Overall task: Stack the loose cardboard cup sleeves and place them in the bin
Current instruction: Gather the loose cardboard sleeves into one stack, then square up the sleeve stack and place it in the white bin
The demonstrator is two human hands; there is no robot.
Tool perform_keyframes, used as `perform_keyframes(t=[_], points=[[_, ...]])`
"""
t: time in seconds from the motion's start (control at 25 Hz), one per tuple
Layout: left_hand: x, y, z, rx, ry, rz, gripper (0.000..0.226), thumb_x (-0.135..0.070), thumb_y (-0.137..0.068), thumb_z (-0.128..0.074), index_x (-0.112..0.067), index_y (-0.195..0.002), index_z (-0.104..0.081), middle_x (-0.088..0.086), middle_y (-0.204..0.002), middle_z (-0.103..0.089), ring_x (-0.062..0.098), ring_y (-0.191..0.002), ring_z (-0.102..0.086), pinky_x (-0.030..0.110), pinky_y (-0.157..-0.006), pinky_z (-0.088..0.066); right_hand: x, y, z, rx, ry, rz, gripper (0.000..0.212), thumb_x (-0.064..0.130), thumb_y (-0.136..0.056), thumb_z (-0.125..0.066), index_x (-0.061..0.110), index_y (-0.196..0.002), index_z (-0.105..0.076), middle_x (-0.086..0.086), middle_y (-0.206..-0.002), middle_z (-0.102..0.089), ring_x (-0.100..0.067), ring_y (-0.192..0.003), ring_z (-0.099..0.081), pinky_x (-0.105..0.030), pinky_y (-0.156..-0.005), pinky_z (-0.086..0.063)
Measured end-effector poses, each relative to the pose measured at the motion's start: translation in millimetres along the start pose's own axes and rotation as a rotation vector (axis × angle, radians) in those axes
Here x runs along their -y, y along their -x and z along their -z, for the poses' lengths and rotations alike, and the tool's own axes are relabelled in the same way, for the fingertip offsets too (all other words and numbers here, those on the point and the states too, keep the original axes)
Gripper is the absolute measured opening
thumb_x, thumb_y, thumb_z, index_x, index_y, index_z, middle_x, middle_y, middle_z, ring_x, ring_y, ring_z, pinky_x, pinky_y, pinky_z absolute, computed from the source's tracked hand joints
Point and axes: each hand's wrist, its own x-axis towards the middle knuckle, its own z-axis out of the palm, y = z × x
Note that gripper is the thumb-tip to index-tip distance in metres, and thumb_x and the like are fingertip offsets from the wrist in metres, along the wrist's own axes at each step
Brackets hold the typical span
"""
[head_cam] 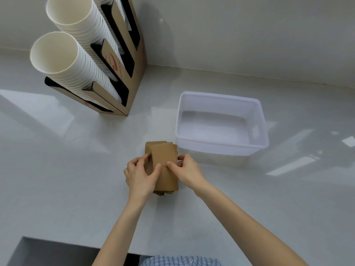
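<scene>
A pile of flat brown cardboard cup sleeves [163, 153] lies on the white counter, just left of the bin's near corner. The sleeves are roughly aligned, with some edges sticking out at the top and bottom. My left hand [141, 175] grips the pile from the left, thumb on top. On the right side my right hand [187, 169] pinches it, thumb on top and fingers at the edge. The translucent white plastic bin [222, 148] stands to the right of the pile with nothing in it.
A cardboard cup dispenser [132, 89] with two long stacks of white paper cups [76, 60] leans at the back left. The wall runs close behind the bin. A dark recess [48, 252] cuts into the counter's front edge at the lower left.
</scene>
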Motion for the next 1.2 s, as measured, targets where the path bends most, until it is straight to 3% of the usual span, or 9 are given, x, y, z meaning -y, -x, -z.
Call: perform_keyframes(t=[0.2,0.36,0.48,0.6,0.72,1.0,1.2], points=[[5,-8,6,0.131,0.077,0.096,0.072,-0.036,-0.081,-0.059,-0.017,-0.14,-0.023,0.01,-0.15,-0.022,0.026,-0.138,-0.019,0.046,-0.113,-0.025,-4,-3,-1,0.005,-0.018,-0.03,0.058,0.039,-0.085,-0.054,0.006,-0.131,-0.037,-0.009,-0.123,-0.053,-0.023,-0.112,-0.052,-0.03,-0.085,-0.042],[7,-11,10,0.201,0.211,0.153,0.077,-0.036,-0.082,-0.059,-0.015,-0.142,-0.017,0.007,-0.152,-0.019,0.023,-0.139,-0.021,0.041,-0.11,-0.029,-5,-7,-5,0.052,-0.063,-0.071,0.059,0.041,-0.085,-0.053,0.007,-0.131,-0.041,-0.008,-0.128,-0.054,-0.023,-0.115,-0.053,-0.033,-0.094,-0.046],[4,-10,11,0.224,0.266,0.147,0.071,-0.031,-0.084,-0.058,-0.014,-0.141,-0.021,0.007,-0.146,-0.032,0.021,-0.127,-0.038,0.034,-0.097,-0.038,-2,-5,-6,0.094,-0.147,-0.059,0.045,0.036,-0.088,-0.051,0.008,-0.123,-0.05,-0.009,-0.124,-0.059,-0.023,-0.11,-0.057,-0.034,-0.093,-0.048],[-1,-5,11,0.258,0.326,0.124,0.055,-0.024,-0.086,-0.056,-0.014,-0.135,-0.033,0.004,-0.121,-0.05,0.016,-0.103,-0.049,0.028,-0.081,-0.041,0,0,-7,0.131,-0.223,-0.074,0.042,0.034,-0.091,-0.046,0.009,-0.125,-0.048,-0.009,-0.124,-0.058,-0.023,-0.108,-0.056,-0.028,-0.083,-0.046],[1,-4,10,0.268,0.371,0.146,0.054,-0.024,-0.085,-0.057,-0.014,-0.134,-0.035,0.001,-0.114,-0.05,0.017,-0.105,-0.049,0.029,-0.082,-0.041,-1,3,-5,0.106,-0.237,-0.072,0.043,0.034,-0.09,-0.047,0.01,-0.126,-0.046,-0.009,-0.124,-0.057,-0.024,-0.108,-0.055,-0.028,-0.083,-0.045],[0,4,-2,0.347,0.36,0.147,0.054,-0.026,-0.085,-0.056,-0.014,-0.133,-0.036,0.008,-0.13,-0.05,0.02,-0.108,-0.052,0.031,-0.085,-0.044,-17,10,4,0.049,-0.284,-0.108,0.036,0.035,-0.087,-0.051,0.016,-0.117,-0.044,-0.001,-0.109,-0.053,-0.02,-0.098,-0.054,-0.03,-0.079,-0.047],[3,13,-7,0.423,0.438,0.173,0.053,-0.027,-0.085,-0.057,-0.016,-0.133,-0.037,0.006,-0.13,-0.051,0.022,-0.113,-0.054,0.033,-0.087,-0.048,-25,16,11,-0.005,-0.281,-0.088,0.046,0.037,-0.084,-0.055,0.017,-0.123,-0.042,-0.006,-0.121,-0.052,-0.021,-0.101,-0.056,-0.031,-0.077,-0.049]])
